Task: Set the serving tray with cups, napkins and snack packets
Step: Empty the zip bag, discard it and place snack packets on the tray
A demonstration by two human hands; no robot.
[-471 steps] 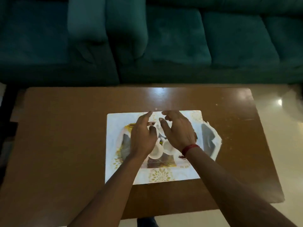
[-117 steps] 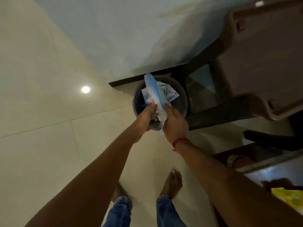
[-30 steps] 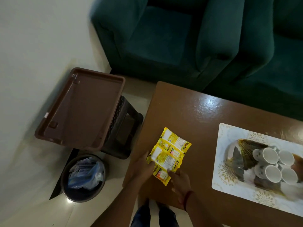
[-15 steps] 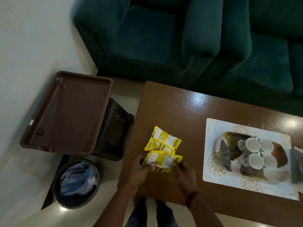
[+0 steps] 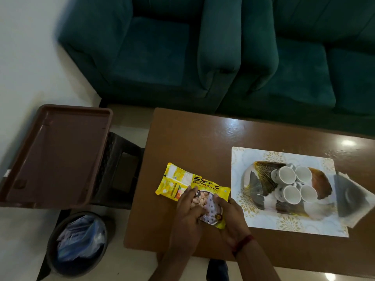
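Dark teal velvet sofa cushions fill the background, and in front of them a glossy brown wooden coffee table carries the white rectangular serving tray with gold floral print. On that tray 4 small white ceramic cups cluster near its middle, and pale folded paper napkins lie at its right edge, partly overhanging it. Just left of the tray, not yet on it, is the yellow foil snack packet, with a second yellow packet touching it on the side away from the tray. Half a second ago the near packet showed its plain back and sat farther from the tray; now its printed front with the nut picture faces up and its right end almost reaches the tray's left edge. The left hand lies over the packet's near left part with curled fingers gripping it, and the right hand pinches its lower right corner beside the tray. Since cups and napkins are already placed, the packets look like the last item, and the turned packet seems ready to go across onto the tray's bare left margin. Well left of the tray, a brown plastic tray rests on a dark stool, above a round bin holding blue wrapping.
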